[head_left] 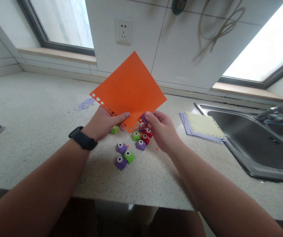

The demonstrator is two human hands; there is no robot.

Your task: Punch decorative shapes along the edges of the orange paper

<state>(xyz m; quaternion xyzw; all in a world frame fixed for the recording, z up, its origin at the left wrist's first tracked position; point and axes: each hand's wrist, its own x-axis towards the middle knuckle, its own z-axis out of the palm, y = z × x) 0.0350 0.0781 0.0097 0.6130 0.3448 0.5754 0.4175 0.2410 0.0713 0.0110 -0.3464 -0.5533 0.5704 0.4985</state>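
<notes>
My left hand (106, 123) grips a sheet of orange paper (133, 85) by its lower left edge, thumb on top. Small shaped holes run along that edge and round the near corner. In my right hand (162, 128) is a purple craft punch (144, 118), pinched at the paper's lower right edge; the fingers partly hide it. Below the sheet, several more craft punches lie on the counter: green ones (129, 156), purple ones (121, 162) and red ones (145, 139), with white tops bearing dark shapes.
A stack of pale yellow and lilac sheets (202, 125) with punched edges lies by the steel sink (249, 141) on the right. Lilac paper bits (85, 104) are scattered at the left on the speckled counter (42, 131). Behind stands a tiled wall with a socket (123, 32).
</notes>
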